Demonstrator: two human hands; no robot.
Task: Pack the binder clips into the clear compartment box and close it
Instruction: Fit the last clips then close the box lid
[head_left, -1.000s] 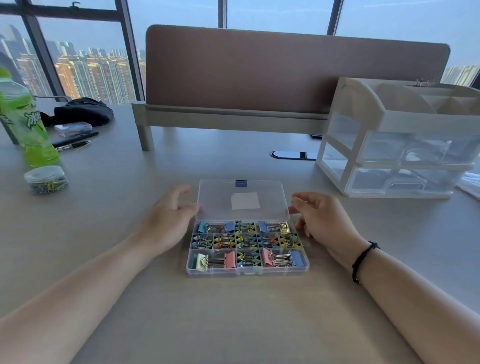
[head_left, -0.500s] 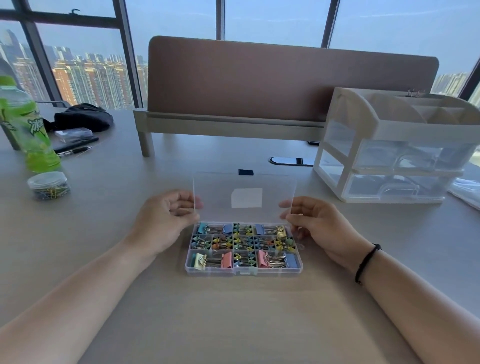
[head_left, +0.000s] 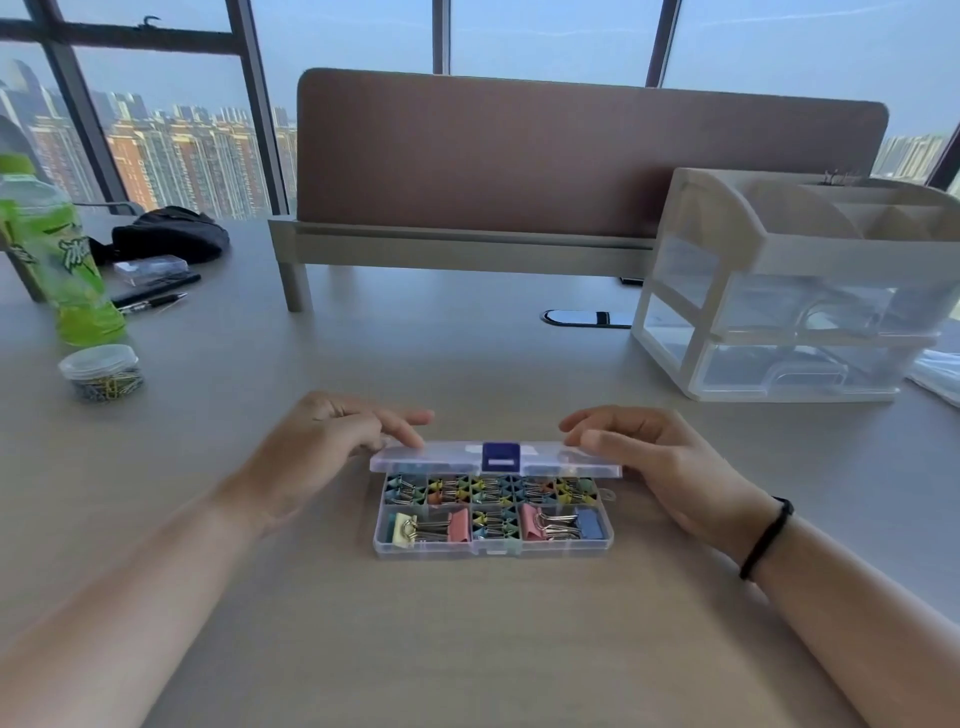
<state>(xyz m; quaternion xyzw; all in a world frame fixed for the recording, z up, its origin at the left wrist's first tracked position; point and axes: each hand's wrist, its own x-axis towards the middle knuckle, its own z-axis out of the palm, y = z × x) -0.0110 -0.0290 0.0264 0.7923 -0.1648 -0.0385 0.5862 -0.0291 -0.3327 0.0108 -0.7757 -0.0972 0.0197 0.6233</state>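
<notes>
The clips (head_left: 493, 506) already sit in the compartments of the box (head_left: 493, 545), which lies mid-worktop (head_left: 467, 649) just before the person, so the closing step is in hand. Both hands pinch the half-lowered lid (head_left: 496, 460), left hand (head_left: 317, 457) and right hand (head_left: 654, 467) each at an end. Next, I judge, the lid swings down until its blue latch (head_left: 501, 455) snaps over the front wall; bare worktop lies on every side, the drawer unit (head_left: 795, 291) well apart.
</notes>
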